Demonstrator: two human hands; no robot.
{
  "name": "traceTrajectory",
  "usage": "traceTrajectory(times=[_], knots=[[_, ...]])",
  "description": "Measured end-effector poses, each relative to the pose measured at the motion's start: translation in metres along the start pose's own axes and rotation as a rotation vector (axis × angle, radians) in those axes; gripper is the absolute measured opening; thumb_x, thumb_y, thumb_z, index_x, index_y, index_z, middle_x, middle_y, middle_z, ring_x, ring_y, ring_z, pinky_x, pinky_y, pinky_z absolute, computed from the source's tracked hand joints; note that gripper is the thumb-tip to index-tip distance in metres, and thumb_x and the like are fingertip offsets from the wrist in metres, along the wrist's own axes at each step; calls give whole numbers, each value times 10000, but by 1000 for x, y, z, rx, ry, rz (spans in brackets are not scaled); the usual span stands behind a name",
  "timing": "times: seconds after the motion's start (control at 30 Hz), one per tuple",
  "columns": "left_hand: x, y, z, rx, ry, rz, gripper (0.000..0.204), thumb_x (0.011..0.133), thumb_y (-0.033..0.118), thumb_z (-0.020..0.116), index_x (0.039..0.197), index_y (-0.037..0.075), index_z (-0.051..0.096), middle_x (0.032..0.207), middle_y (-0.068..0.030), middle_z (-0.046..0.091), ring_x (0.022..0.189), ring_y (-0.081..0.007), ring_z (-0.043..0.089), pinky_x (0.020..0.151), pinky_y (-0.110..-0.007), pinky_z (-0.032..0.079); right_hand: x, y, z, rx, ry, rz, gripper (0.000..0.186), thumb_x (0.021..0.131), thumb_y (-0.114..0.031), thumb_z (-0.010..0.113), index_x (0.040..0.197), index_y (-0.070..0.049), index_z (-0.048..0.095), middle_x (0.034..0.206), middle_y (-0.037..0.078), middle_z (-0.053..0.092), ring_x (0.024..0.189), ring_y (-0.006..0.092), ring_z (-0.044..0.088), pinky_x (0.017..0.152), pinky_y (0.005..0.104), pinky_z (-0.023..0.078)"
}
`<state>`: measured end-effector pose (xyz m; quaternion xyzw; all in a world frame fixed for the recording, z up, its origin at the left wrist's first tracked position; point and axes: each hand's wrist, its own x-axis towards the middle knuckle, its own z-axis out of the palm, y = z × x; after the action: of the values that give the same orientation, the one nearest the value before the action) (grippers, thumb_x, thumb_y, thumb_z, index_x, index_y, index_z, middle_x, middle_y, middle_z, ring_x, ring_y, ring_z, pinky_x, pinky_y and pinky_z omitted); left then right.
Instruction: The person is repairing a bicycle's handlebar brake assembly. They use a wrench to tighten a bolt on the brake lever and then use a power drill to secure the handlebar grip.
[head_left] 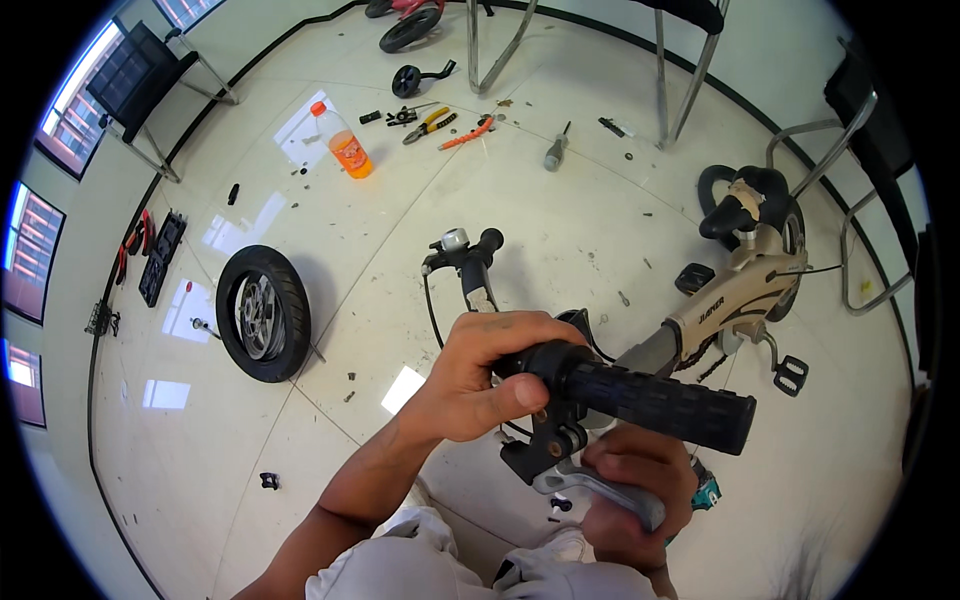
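Note:
My left hand (495, 375) is closed round the handlebar of a small beige bicycle (735, 295), next to the black rubber grip (660, 400). The thumb presses on the brake lever's black clamp (550, 440). Below the grip, my right hand (640, 490) curls its fingers at the silver brake lever (610, 490), which crosses in front of it; part of that hand is hidden. The bar's far end carries a silver bell (455, 240) and another black grip (490, 243). A loose wheel (290, 300) with a black tyre stands on the floor at left.
An orange drink bottle (345, 145) stands beyond the wheel. Near it lie pliers (430, 125), a screwdriver (556, 152), a training wheel (407, 80) and small parts. A black tool case (163, 260) lies far left, and a teal tool (706, 485) shows behind my right hand. Chairs (150, 75) line the walls.

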<state>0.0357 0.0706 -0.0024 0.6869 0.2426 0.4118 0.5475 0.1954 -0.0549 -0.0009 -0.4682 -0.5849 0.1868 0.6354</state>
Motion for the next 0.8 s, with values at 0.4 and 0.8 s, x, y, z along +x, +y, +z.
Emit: traceTrajectory(times=[0.4, 0.8], knots=[[0, -17, -1, 93, 56, 244, 775, 925, 697, 480, 928, -54, 674, 799, -160, 681, 781, -322, 680, 698, -390, 549, -4, -1, 9, 203, 162, 214, 568, 924, -556, 619, 886, 10, 587, 828, 159, 607, 709, 216, 595, 665, 362, 512], [-11, 3, 7, -47, 15, 31, 730, 888, 652, 583, 1015, -59, 689, 902, -152, 713, 844, -321, 687, 852, -397, 522, -2, 10, 4, 12, 156, -347, 329, 858, -284, 729, 1052, -113, 526, 803, 52, 591, 626, 178, 538, 727, 357, 521]])
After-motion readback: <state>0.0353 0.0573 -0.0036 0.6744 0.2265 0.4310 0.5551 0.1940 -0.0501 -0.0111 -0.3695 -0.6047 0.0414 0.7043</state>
